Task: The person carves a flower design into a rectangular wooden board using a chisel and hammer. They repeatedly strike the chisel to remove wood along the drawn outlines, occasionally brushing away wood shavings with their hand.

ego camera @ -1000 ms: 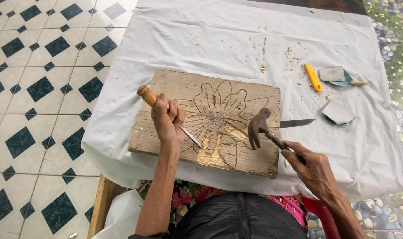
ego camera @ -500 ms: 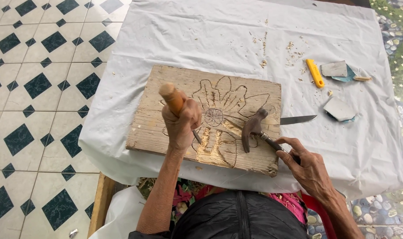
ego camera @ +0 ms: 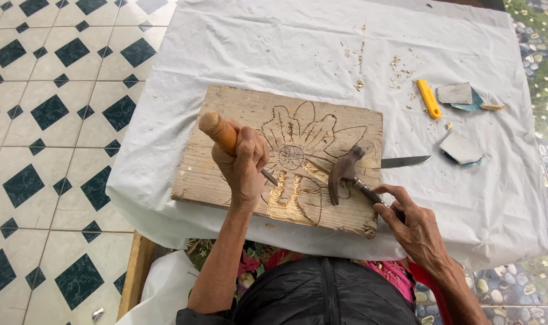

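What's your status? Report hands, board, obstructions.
Left hand grips chisel, tip on the board. Right hand holds hammer above the carved flower. Knife beside board, clear.

Bare forearms, black quilted top, bright pink floral cloth at the lap.

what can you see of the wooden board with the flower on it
The wooden board is a pale, weathered rectangular plank lying flat on the white cloth over the table. A flower is outlined on it, with a round centre; the lower petals are gouged out to fresh, lighter wood. The chisel in the left hand meets it there, and the hammer in the right hand is over its right part.
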